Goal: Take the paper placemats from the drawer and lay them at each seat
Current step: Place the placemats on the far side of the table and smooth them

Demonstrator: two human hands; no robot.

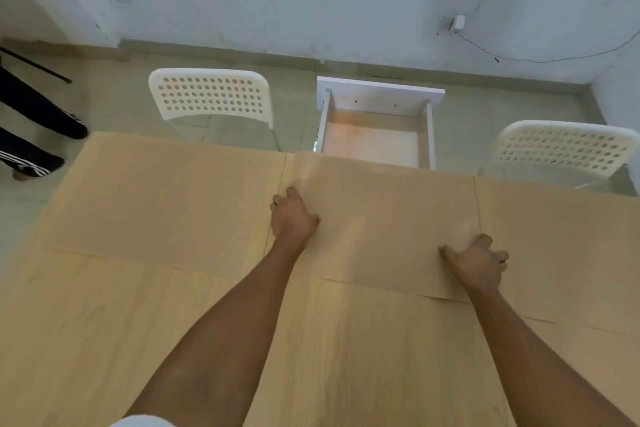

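Both hands, left hand [293,215] and right hand [479,262], grip the side edges of the middle placemat [377,218] on the surface [346,357], at twelve o'clock below the open drawer [375,135]; better to square it with its neighbours, then smooth it flat.

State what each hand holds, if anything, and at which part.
Both grip the middle placemat: left hand at its left edge, right hand at its right edge.
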